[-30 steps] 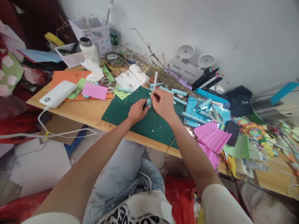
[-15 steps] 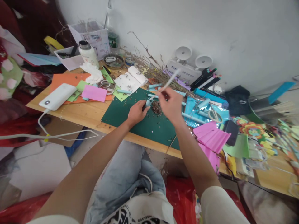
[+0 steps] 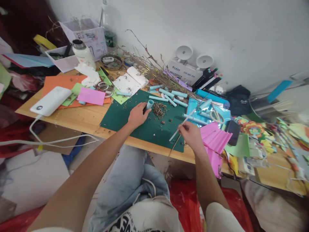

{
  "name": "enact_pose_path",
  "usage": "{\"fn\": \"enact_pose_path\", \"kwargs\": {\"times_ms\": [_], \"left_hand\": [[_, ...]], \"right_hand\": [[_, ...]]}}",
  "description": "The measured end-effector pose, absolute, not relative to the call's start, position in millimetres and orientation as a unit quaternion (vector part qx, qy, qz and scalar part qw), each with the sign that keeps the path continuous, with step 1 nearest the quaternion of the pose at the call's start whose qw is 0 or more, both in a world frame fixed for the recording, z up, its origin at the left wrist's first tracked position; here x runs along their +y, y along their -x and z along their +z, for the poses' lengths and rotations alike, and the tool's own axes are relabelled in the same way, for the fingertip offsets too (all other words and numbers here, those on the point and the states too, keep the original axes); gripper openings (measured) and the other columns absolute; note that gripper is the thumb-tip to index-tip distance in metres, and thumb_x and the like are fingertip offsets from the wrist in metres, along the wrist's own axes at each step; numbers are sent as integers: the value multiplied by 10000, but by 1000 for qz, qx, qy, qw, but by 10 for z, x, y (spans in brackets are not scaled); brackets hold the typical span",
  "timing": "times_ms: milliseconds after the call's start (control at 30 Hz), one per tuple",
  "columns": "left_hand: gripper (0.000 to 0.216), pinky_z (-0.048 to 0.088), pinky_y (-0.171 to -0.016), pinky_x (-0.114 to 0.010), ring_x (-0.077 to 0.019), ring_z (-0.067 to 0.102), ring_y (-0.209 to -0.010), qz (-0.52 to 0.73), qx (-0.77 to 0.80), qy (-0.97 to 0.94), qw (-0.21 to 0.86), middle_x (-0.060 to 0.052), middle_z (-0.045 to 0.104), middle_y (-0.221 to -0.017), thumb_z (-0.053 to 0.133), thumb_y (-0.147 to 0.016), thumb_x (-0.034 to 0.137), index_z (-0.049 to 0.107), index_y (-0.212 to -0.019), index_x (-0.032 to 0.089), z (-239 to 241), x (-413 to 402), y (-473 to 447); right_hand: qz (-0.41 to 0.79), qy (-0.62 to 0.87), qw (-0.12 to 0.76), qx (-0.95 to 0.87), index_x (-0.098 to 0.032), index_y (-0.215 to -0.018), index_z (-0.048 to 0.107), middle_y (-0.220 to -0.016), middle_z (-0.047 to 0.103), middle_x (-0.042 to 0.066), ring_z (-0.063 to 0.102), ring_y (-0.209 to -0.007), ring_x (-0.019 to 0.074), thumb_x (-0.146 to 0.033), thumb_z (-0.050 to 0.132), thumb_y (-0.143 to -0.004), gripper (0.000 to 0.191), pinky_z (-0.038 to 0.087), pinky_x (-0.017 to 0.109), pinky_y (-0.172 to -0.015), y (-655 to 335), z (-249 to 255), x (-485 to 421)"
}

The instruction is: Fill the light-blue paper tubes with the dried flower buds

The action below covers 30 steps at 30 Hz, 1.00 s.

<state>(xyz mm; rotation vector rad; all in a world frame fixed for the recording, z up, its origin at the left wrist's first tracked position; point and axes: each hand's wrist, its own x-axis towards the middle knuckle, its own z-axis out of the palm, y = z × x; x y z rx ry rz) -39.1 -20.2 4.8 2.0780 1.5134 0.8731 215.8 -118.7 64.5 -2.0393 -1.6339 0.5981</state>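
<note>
My left hand [image 3: 138, 115] is closed around a short light-blue paper tube [image 3: 150, 104], held upright with its open end facing up, over the green mat [image 3: 130, 120]. Just right of the tube lies a heap of brown dried plant bits [image 3: 159, 110]. Over the mat's right edge, my right hand [image 3: 190, 134] pinches a thin whitish stick [image 3: 182, 125], which slants from upper right to lower left, apart from the tube. Several more light-blue paper tubes [image 3: 180, 94] lie along the mat's far edge.
Dry twigs [image 3: 154, 74] lie along the wall before a white twin-lamp unit [image 3: 183, 70]. On the left are a white power bank [image 3: 51, 101] with a cable and an uncapped bottle [image 3: 84, 54]. Pink folded paper [image 3: 215, 137] and scissors [image 3: 216, 116] lie at right.
My right hand has moved right and toward me with the stick, away from the tube. The tube in my left hand now stands more upright. The view has shifted slightly.
</note>
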Motion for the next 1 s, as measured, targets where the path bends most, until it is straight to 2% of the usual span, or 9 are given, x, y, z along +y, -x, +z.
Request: {"fn": "enact_pose_path", "kwargs": {"times_ms": [100, 200, 333, 467, 633, 767, 867, 1000], "left_hand": [[267, 486, -784, -324, -211, 610, -880, 311, 549, -748, 206, -84, 661, -1001, 506, -937, 409, 617, -1051, 195, 47, -195, 389], [260, 483, -780, -328, -211, 610, -871, 316, 550, -746, 202, -79, 663, -1012, 513, -934, 405, 617, -1054, 198, 46, -190, 387], [242, 479, -795, -332, -218, 615, -910, 320, 547, -746, 202, -80, 666, -1019, 524, -931, 387, 620, -1049, 198, 45, -189, 382], [232, 476, -792, -332, -216, 615, -908, 322, 549, -744, 202, -78, 664, -1008, 524, -934, 386, 617, -1036, 199, 38, -190, 382], [231, 470, -760, -330, -207, 600, -848, 324, 543, -748, 202, -70, 650, -959, 507, -941, 411, 600, -990, 205, 34, -199, 393], [233, 470, -765, -332, -210, 597, -856, 320, 546, -748, 202, -72, 649, -979, 498, -943, 414, 594, -990, 208, 56, -205, 395], [223, 469, -772, -333, -214, 599, -863, 312, 552, -747, 200, -73, 647, -974, 503, -939, 408, 592, -974, 207, 75, -209, 391], [219, 471, -776, -335, -216, 605, -858, 303, 556, -747, 202, -75, 644, -964, 505, -940, 404, 592, -963, 204, 84, -212, 390]], "right_hand": [[240, 758, 188, -577, -224, -674, 555, -606, 683, 6, 659, -596, 186, -393, 566, -835, 234, 453, 286, -614, -2219, 573, -1146], [245, 769, 146, -572, -220, -675, 570, -567, 665, -5, 656, -576, 180, -378, 617, -828, 225, 436, 276, -612, -2231, 511, -1067], [173, 784, 78, -591, -201, -720, 655, -710, 731, 48, 694, -725, 214, -326, 622, -849, 183, 436, 291, -670, -2206, 388, -976], [85, 792, 16, -604, -183, -794, 704, -825, 751, 106, 696, -833, 264, -362, 583, -895, 239, 438, 325, -719, -2138, 359, -934], [40, 754, 33, -655, -172, -1079, 687, -950, 735, 108, 676, -928, 250, -372, 574, -911, 285, 459, 319, -793, -1965, 431, -851], [58, 733, -28, -677, -136, -980, 721, -970, 729, 160, 678, -926, 267, -267, 574, -881, 221, 467, 330, -806, -1754, 441, -623], [92, 706, 24, -701, -157, -928, 740, -935, 750, 128, 688, -914, 252, -180, 510, -886, 235, 469, 333, -844, -1612, 425, -442], [116, 668, 177, -713, -183, -1067, 716, -945, 760, 83, 693, -857, 226, -220, 498, -904, 275, 487, 335, -837, -1578, 426, -509]]}}
